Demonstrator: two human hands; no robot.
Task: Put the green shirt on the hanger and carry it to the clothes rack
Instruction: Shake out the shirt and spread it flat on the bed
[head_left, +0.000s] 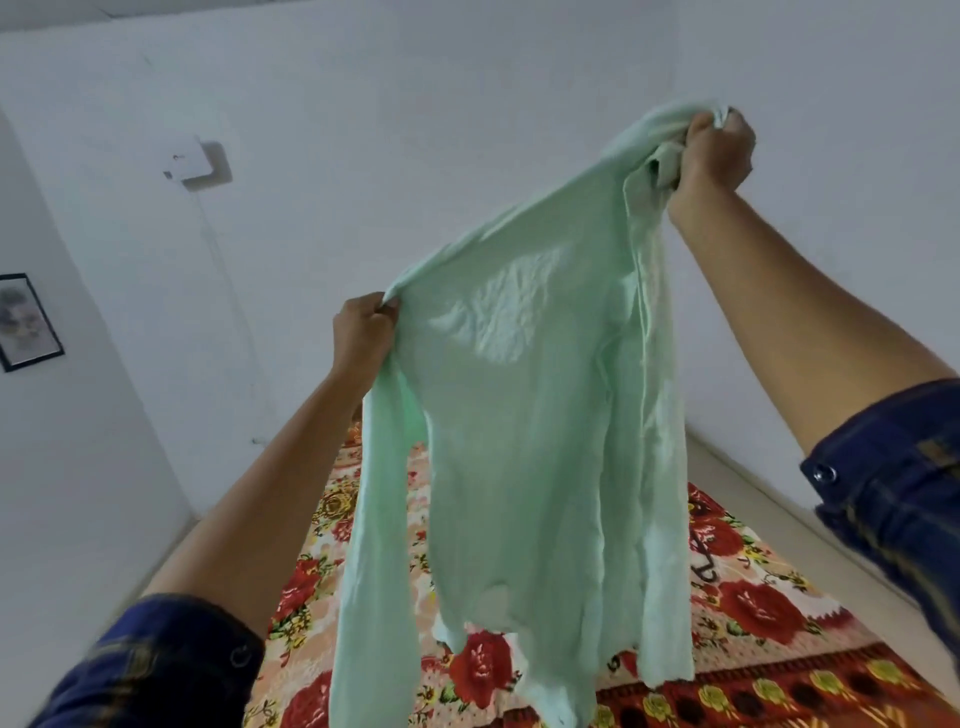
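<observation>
A white wall (467, 104) fills the background above a bed covered by a floral blanket (753, 613). The green shirt (519, 441) hangs in the air over the blanket, spread between both raised arms. The right hand (717, 150) grips bunched fabric at the higher end; the left hand (363, 332) clutches the lower shoulder edge. A framed picture (26, 322) hangs at far left.

White walls (467, 104) (one framed picture (28, 322)), floral bedspread (753, 608) below.
</observation>
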